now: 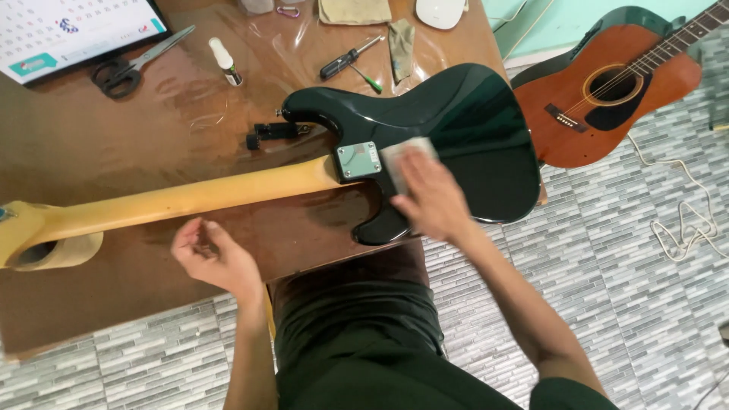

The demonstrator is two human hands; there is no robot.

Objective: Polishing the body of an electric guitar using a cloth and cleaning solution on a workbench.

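A dark green electric bass guitar [471, 114] lies face down on the brown table [91, 144], its pale yellow neck [190, 199] stretching left. A silver neck plate [358, 160] shows at the joint. My right hand [429, 199] presses a small grey cloth [406, 153] flat on the guitar's back, just right of that plate. My left hand [213, 254] hovers below the neck over the table's front part, fingers loosely curled and holding nothing that I can see.
On the table's far side lie black scissors [133, 64], a small white bottle [225, 61], a screwdriver [345, 59], folded cloths [401, 45], a black clip [273, 133] and a calendar [68, 30]. A brown acoustic guitar [607, 95] rests on the tiled floor at right, near a white cord [687, 220].
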